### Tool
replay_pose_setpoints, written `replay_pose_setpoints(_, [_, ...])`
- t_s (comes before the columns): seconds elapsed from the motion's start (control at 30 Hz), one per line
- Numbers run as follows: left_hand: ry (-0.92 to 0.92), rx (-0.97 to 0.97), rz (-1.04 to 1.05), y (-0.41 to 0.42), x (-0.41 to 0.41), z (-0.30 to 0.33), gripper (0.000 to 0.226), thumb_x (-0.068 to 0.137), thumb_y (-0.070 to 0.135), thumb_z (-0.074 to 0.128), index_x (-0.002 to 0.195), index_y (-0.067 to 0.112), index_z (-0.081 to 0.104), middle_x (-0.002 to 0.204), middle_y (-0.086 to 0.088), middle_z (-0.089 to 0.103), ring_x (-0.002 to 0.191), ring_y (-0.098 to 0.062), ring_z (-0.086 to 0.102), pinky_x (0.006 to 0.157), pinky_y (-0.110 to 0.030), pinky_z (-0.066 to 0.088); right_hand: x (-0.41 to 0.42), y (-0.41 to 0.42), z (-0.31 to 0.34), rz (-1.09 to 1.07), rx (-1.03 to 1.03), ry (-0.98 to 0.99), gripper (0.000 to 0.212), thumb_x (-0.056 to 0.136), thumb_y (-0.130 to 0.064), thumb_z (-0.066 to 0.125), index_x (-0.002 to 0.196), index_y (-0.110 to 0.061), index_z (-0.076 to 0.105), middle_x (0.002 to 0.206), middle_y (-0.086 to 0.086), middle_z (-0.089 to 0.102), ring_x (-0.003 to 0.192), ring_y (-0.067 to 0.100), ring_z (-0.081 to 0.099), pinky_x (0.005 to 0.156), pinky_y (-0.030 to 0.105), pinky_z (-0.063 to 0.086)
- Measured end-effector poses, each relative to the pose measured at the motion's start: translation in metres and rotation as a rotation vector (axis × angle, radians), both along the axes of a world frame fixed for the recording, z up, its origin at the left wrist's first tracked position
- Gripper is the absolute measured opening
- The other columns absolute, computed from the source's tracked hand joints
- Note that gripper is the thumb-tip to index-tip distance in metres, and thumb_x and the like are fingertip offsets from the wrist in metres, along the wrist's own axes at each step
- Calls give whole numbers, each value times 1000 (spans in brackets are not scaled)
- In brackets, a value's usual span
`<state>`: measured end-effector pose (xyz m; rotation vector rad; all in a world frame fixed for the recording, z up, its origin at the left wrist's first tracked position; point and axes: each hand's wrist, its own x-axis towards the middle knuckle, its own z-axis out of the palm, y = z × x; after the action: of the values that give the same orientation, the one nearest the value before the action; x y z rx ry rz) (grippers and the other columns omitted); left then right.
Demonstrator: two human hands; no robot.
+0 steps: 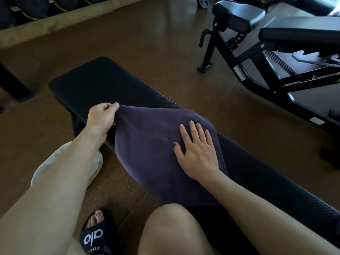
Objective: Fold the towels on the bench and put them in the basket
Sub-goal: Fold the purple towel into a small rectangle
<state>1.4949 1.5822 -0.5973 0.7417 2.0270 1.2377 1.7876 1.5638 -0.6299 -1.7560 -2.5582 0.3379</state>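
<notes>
A dark purple towel (pixel 150 151) lies across the black padded bench (pixel 95 83), its near edge hanging over the bench's side. My left hand (pixel 102 117) pinches the towel's far left corner and lifts it slightly off the pad. My right hand (pixel 197 150) lies flat on the towel's right part, fingers spread, pressing it onto the bench. No basket is clearly in view.
A white rounded object (pixel 55 162) sits on the brown floor left of the bench, mostly hidden by my left forearm. An adjustable black weight bench (pixel 257 52) stands at the right. A rack of dark weights (pixel 36 8) runs along the far left. My knee and sandalled foot (pixel 95 234) are below.
</notes>
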Motion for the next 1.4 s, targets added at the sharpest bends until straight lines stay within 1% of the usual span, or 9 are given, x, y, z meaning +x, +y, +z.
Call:
replay_pose_setpoints(0.1, [56,4,23,1,2,-5,16,95,35,67,84,24,72,87,3,67,84,-17,64,80,-38,58,2,3,7,-9,-6,83,68,103,-61,29,164,-34,15,173,2,8,159,23,3,129,44,2])
replay_pose_setpoints(0.23, [172,-4,16,3,1,-8,10,93,32,69,95,22,69,96,1,69,91,-21,67,81,-39,59,16,33,33,-217,90,333,53,99,-41,57,147,-23,47,146,4,52,134,24,47,112,41,36])
replay_pose_setpoints(0.37, [238,34,5,4,-1,-11,8,93,26,67,100,23,68,99,0,70,90,-21,66,80,-39,57,31,91,44,-547,-296,344,59,103,-43,51,155,-21,38,147,8,54,132,31,54,112,48,42])
replay_pose_setpoints(0.47, [253,40,-70,5,1,-11,18,97,17,58,99,30,71,97,5,69,93,-14,63,81,-28,52,36,116,42,-699,-585,515,50,100,-35,60,146,-16,53,134,6,63,114,25,62,102,42,48])
replay_pose_setpoints(0.6, [271,31,-77,9,4,-10,27,96,11,54,94,31,73,95,8,70,95,-10,62,74,-16,42,43,133,38,-747,-643,768,41,92,-13,72,133,-16,65,124,6,66,112,25,62,103,45,49])
replay_pose_setpoints(0.77, [305,17,-32,12,-1,-13,24,96,15,55,98,30,74,96,7,70,98,-15,65,84,-26,49,44,142,32,-794,-546,990,38,93,-4,69,127,-20,68,121,3,68,112,24,64,101,47,54])
replay_pose_setpoints(1.03, [391,61,-44,29,7,-7,23,100,13,54,106,23,74,103,6,69,99,-11,62,86,-26,49,44,151,31,-756,-364,1082,34,94,-8,69,124,-24,70,112,-5,69,105,14,66,95,38,58])
replay_pose_setpoints(1.23, [380,36,-115,57,7,3,22,101,14,54,108,24,72,108,2,68,101,-19,66,91,-41,59,47,174,41,-725,-237,1034,31,95,-9,70,122,-23,69,110,-6,67,100,9,64,79,26,55])
replay_pose_setpoints(1.4, [490,-102,-214,61,7,2,34,105,21,47,137,21,59,132,-6,61,118,-21,59,90,-27,42,45,174,30,-750,-500,853,38,96,-17,70,132,-19,59,114,6,70,99,20,70,89,40,61])
